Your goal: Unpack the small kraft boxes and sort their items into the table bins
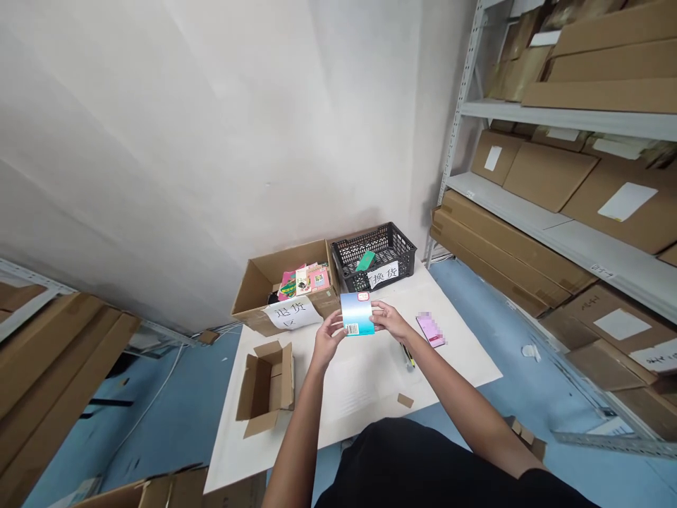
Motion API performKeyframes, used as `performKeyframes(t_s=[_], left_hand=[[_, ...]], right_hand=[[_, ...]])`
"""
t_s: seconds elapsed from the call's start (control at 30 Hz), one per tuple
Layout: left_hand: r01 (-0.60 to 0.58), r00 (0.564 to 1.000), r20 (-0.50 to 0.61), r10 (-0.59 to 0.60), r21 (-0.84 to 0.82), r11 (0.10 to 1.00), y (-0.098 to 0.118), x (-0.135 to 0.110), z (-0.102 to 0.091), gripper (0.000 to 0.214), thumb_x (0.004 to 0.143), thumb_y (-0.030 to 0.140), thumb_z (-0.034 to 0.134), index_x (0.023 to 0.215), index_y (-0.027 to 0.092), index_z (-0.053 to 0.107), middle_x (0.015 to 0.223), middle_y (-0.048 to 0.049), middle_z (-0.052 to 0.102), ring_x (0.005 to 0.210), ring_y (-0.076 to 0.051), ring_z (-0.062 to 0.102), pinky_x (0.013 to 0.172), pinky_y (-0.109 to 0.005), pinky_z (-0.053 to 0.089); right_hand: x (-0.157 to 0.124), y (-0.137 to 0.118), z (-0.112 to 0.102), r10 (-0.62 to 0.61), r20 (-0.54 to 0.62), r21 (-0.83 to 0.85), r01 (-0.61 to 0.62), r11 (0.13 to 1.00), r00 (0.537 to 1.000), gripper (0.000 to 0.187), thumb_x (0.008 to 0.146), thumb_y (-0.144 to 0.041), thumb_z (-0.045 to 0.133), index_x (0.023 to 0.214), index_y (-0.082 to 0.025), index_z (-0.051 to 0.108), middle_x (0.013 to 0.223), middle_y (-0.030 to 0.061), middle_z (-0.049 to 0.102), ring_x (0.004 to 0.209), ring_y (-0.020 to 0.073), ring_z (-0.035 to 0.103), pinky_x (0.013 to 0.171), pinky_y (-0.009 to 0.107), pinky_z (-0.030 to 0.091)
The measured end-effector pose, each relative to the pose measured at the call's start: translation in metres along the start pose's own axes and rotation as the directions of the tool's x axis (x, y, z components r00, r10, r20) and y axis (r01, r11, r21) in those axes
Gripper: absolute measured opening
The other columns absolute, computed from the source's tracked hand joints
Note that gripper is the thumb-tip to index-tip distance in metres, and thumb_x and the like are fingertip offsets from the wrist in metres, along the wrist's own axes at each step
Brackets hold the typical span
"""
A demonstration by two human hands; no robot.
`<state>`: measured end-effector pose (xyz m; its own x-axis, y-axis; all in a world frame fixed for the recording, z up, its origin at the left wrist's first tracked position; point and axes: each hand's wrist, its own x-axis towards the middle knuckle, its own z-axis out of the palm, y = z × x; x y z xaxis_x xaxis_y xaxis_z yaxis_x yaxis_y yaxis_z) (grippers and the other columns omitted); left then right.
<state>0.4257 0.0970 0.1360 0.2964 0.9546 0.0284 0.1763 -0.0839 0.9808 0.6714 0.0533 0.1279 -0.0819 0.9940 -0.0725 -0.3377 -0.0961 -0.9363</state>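
Note:
Between my two hands is a thin blue-and-white booklet with a barcode at its lower left and a red-edged mark near the top. My left hand grips its left edge, and my right hand grips its right edge. It is held above the white table. Behind it stand a large cardboard box with several colourful books inside and a black plastic crate holding a green item. Both carry handwritten paper signs.
A small open cardboard box sits at the table's left. To the right lie a pink-screened phone, a yellow-and-black cutter partly behind my arm, and a brown card piece. Shelves with cartons line the right side.

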Motion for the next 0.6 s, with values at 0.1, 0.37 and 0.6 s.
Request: performKeyframes(t_s=[0.1,0.37,0.6], left_hand=[[-0.103,0.993,-0.043,0.108,0.108,0.989,0.015,-0.005,0.015,0.059,0.082,0.048,0.077,0.136,0.026,0.069,0.139,-0.0114,0.064,0.124,-0.028,0.065,0.098,-0.040,0.060],[-0.068,0.995,-0.089,0.051,-0.204,0.977,0.032,-0.008,0.033,0.069,0.079,0.051,0.083,0.139,0.019,0.070,0.136,-0.0133,0.072,0.122,-0.030,0.068,0.099,-0.044,0.060],[0.061,0.998,0.037,-0.050,-0.403,0.913,0.033,-0.007,0.009,0.075,0.072,0.046,0.091,0.140,0.022,0.070,0.134,-0.0151,0.073,0.112,-0.031,0.073,0.095,-0.047,0.060]], right_hand=[[-0.001,-0.002,0.007,-0.077,-0.025,-0.042,0.076,0.996,0.997,0.055,0.077,-0.047,0.085,0.124,-0.026,0.066,0.116,0.0062,0.077,0.089,0.0194,0.073,0.073,0.031,0.060],[0.004,-0.006,0.025,-0.233,-0.075,-0.170,0.218,0.961,0.970,0.059,0.080,-0.049,0.079,0.135,-0.028,0.070,0.141,0.0095,0.068,0.131,0.0289,0.061,0.101,0.045,0.056],[0.008,-0.010,0.018,-0.096,-0.092,-0.015,0.095,0.995,0.991,0.066,0.075,-0.047,0.084,0.134,-0.024,0.068,0.107,0.0065,0.079,0.086,0.0216,0.072,0.074,0.034,0.057]])
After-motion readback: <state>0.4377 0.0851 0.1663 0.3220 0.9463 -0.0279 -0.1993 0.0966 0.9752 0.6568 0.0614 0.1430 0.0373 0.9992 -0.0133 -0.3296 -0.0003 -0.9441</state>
